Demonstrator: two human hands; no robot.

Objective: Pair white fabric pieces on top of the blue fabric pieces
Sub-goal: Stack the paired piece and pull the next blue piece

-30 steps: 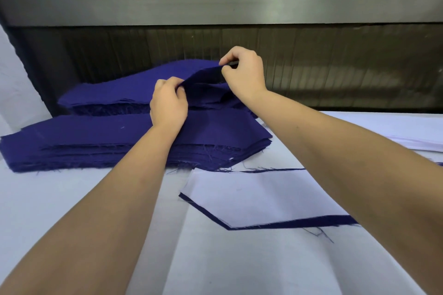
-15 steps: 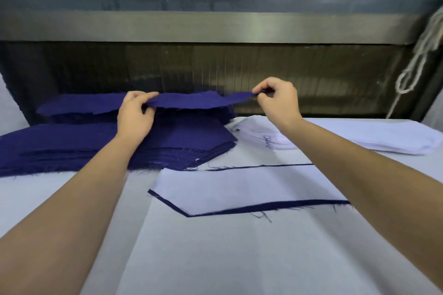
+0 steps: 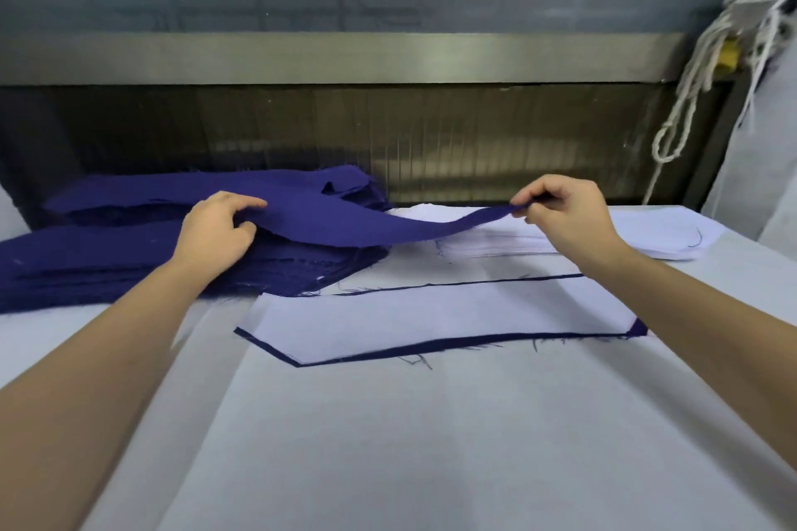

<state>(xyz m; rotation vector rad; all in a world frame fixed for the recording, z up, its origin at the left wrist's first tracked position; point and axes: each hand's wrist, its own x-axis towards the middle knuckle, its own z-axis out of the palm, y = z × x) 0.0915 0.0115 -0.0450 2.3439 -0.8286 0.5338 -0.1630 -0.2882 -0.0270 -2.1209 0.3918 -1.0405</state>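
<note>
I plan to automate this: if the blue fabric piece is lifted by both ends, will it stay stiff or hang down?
Probably floppy: held between the left hand and right hand, the blue fabric piece sags in the middle. Likely light: a fingertip pinch carries its end. Loose threads on the blue stack suggest it may snag.
</note>
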